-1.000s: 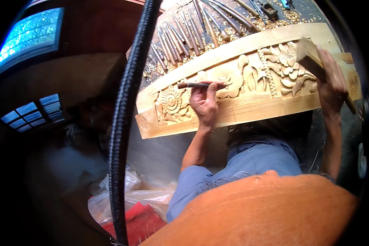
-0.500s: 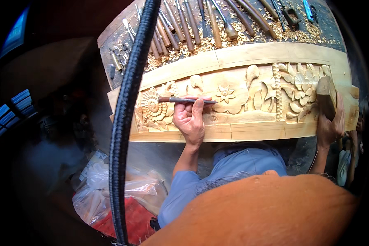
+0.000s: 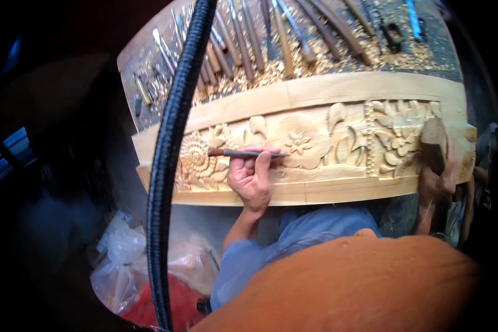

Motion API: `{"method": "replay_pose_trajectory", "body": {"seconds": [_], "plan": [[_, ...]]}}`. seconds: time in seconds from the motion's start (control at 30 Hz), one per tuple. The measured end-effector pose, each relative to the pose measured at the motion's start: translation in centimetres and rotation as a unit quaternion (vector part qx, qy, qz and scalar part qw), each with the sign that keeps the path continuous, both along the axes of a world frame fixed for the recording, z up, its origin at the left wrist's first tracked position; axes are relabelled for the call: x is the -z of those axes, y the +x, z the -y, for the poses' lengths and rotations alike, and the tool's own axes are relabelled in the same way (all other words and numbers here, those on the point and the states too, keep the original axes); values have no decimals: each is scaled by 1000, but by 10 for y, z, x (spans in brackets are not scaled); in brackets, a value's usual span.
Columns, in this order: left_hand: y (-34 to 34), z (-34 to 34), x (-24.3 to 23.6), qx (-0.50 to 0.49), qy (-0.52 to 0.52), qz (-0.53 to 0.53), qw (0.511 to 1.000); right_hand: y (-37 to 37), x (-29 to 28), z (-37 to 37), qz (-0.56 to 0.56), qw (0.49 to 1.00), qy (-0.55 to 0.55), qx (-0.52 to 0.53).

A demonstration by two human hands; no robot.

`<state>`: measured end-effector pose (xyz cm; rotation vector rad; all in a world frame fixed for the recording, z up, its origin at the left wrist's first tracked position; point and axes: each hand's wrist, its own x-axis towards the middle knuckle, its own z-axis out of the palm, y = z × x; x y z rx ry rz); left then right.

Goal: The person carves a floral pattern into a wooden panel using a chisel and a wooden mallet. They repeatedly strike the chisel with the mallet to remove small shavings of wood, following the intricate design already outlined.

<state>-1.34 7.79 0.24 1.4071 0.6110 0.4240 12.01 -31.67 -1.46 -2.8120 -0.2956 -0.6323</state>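
A long pale wooden panel point(image 3: 310, 83) with carved flowers, leaves and beaded bands lies across the workbench. My left hand point(image 3: 250, 180) is closed round a slim, dark chisel point(image 3: 232, 153) with a brown end, held flat over the panel just below a small carved star-shaped flower point(image 3: 297, 143). The chisel's tip points right; whether it touches the wood I cannot tell. At the panel's right end, my right hand point(image 3: 441, 176) grips a blocky wooden mallet point(image 3: 432, 144), blurred and angled over the carved leaves.
Several carving tools point(image 3: 285, 41) lie among wood shavings point(image 3: 321, 66) along the bench's far side. A black braided cable point(image 3: 174, 124) crosses the view at left. Plastic bags point(image 3: 124, 249) and red material point(image 3: 171, 299) lie on the floor at lower left.
The view has shifted, so bench and panel appear lower and more level. My right hand and mallet have come down lower beside the carved leaves. My left hand still holds the chisel.
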Motion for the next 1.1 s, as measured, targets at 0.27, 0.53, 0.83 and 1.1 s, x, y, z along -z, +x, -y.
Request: {"method": "replay_pose_trajectory", "body": {"seconds": [0.27,0.53,0.83,1.1], "plan": [[101,0,-40,208,156,109,959,4,-5,-7,23,999,32,-11],[322,82,0,260,411,216,846,8,-3,-10,38,998,42,-18],[352,106,43,280,438,194,832,5,-6,-9,38,998,42,-9],[249,9,-39,217,156,212,940,8,-10,-13,37,999,31,-17]]}}
